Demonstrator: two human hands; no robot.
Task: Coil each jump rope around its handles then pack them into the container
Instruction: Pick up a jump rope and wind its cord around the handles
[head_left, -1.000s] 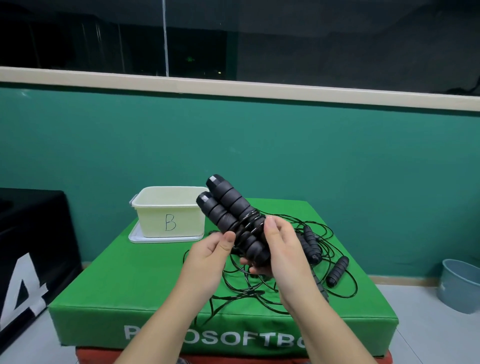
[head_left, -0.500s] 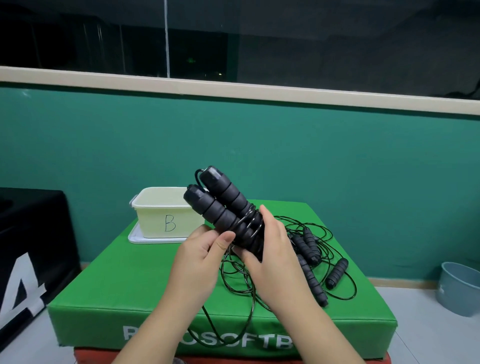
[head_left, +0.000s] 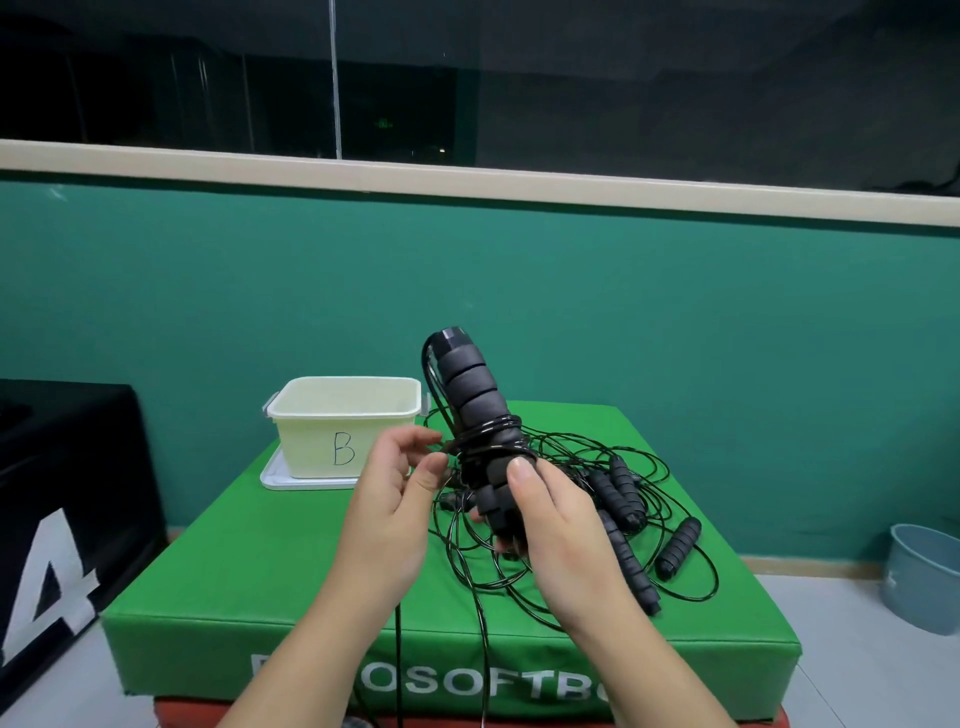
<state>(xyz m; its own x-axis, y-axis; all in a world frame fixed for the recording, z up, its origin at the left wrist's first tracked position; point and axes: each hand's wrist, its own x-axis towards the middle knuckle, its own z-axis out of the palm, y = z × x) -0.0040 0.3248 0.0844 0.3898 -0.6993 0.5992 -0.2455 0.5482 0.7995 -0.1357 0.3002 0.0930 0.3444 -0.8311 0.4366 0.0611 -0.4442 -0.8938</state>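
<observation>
- Two black foam handles (head_left: 475, 410) are held together as one bundle, tilted with the top end leaning left, above the middle of the green mat (head_left: 291, 561).
- Several turns of thin black cord (head_left: 491, 434) wrap the bundle at its middle; more cord loops over the top end and trails down to the mat.
- Right hand (head_left: 550, 525) grips the lower part of the bundle, thumb pressed on the front just below the wraps, fingers (head_left: 501, 543) curled behind.
- Left hand (head_left: 389, 499) sits just left of the bundle, thumb and forefinger pinching the cord where it meets the wraps.
- Behind and right of the hands lies a tangle of loose cord (head_left: 670, 540) with more black handles (head_left: 623, 491) scattered in it, on the mat.
- At the far left of the mat stands a pale container (head_left: 332, 441) marked "B", open at the top, resting on a white lid (head_left: 275, 478); it is near the left hand but apart from it.
- Left of the mat is a black box (head_left: 67, 467) with a white "4"; a blue-grey bucket (head_left: 922, 577) stands on the floor at the right, before a teal wall (head_left: 675, 312).
</observation>
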